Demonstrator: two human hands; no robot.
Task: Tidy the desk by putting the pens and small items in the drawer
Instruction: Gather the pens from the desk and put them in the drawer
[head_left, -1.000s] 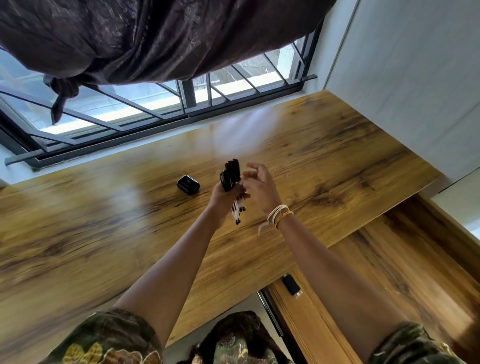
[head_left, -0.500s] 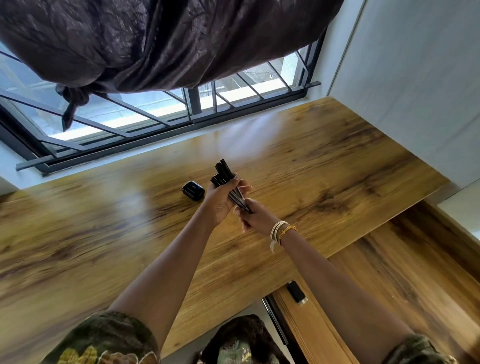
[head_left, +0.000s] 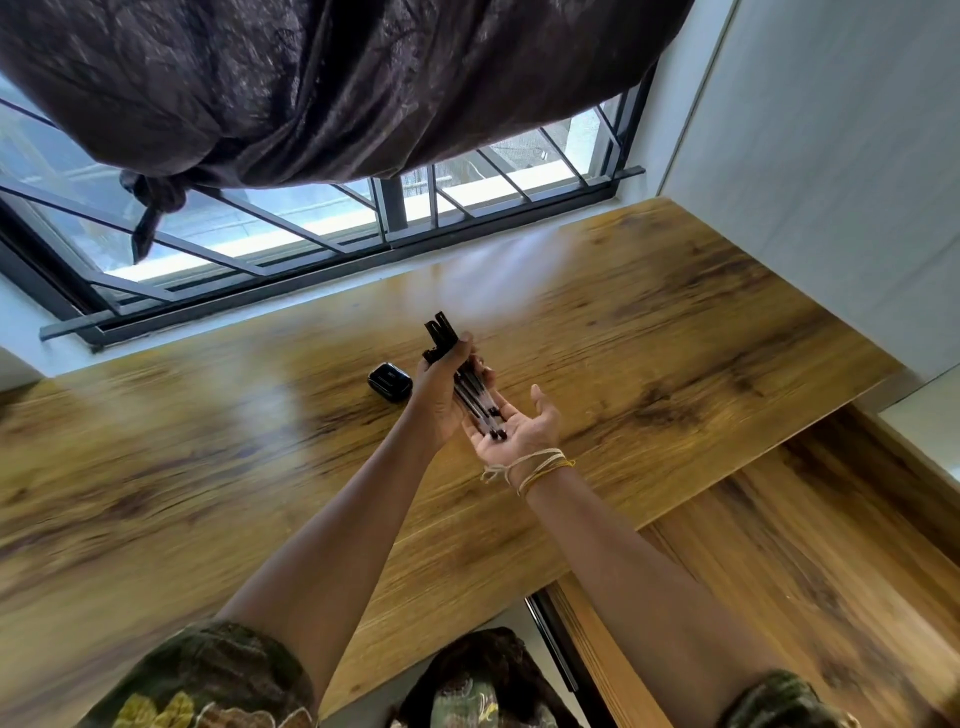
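Left hand (head_left: 441, 395) is gripping a bundle of pens (head_left: 470, 387), fingers curled around the middle of the bundle, held above the wooden desk (head_left: 675, 338). Pens are tilting: black capped ends are sticking out past the fingers toward 11 o'clock, lower tips are pointing toward 5 o'clock. Exact pen count is not readable.

Right hand (head_left: 519, 428) is lying palm up, fingers relaxed and spread, just at 4 o'clock of the left hand. The lower pen tips are resting on, or just over, its palm; contact is hard to call. It is not closing around anything. Thread bracelets (head_left: 535, 467) are sitting on the right wrist.

A small black case (head_left: 389, 381) is lying on the desk at 9 o'clock of the left hand, just beside it in the view, apart from the pens.

At 5 o'clock of the hands, below the desk's front edge, a lower wooden surface (head_left: 779, 571) with a dark rail along its left side is showing; whether this is the drawer is not clear.

A window with a dark metal grille (head_left: 395, 213) is running along the desk's far edge at 12 o'clock, a dark curtain (head_left: 311, 78) is bunching above it. White wall (head_left: 831, 156) is standing at 2 o'clock. Patterned sleeves (head_left: 208, 680) are showing at the bottom.
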